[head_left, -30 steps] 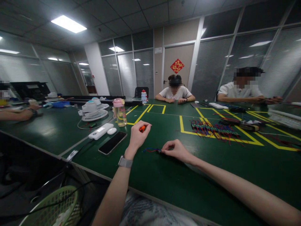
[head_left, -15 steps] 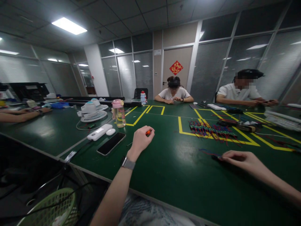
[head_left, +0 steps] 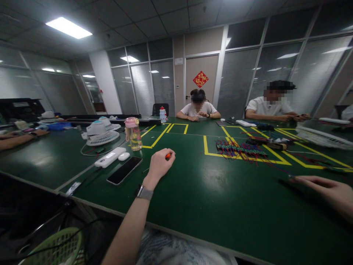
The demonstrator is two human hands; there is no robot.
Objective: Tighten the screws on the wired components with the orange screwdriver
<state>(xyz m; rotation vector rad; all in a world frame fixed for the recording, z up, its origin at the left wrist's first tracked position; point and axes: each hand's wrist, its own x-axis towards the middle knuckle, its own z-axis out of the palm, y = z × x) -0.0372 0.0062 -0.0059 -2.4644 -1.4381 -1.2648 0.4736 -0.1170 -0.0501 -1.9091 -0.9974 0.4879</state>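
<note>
My left hand (head_left: 159, 164) rests on the green table, its fingers closed round the orange handle of a screwdriver (head_left: 168, 156). The thin shaft sticks out behind the wrist side of the hand. At the right, my right hand (head_left: 327, 189) pinches a small circuit board (head_left: 290, 176) with red and blue wires, just above the table; most of the board is hidden by the fingers. Beyond it lies a row of similar wired boards (head_left: 239, 149) inside a yellow tape outline. A black phone (head_left: 124, 170) lies left of my left hand.
A pink-lidded bottle (head_left: 133, 134), a white power strip (head_left: 110, 157), a small white case (head_left: 124, 156) and a white fan (head_left: 102, 134) stand on the left. A white rack (head_left: 324, 135) is at the far right. Two people sit across; another person's arm (head_left: 19, 139) reaches in from the left.
My right hand has moved right with the wired board, towards the picture's edge. My left hand keeps its hold on the screwdriver. The view has turned slightly right.
</note>
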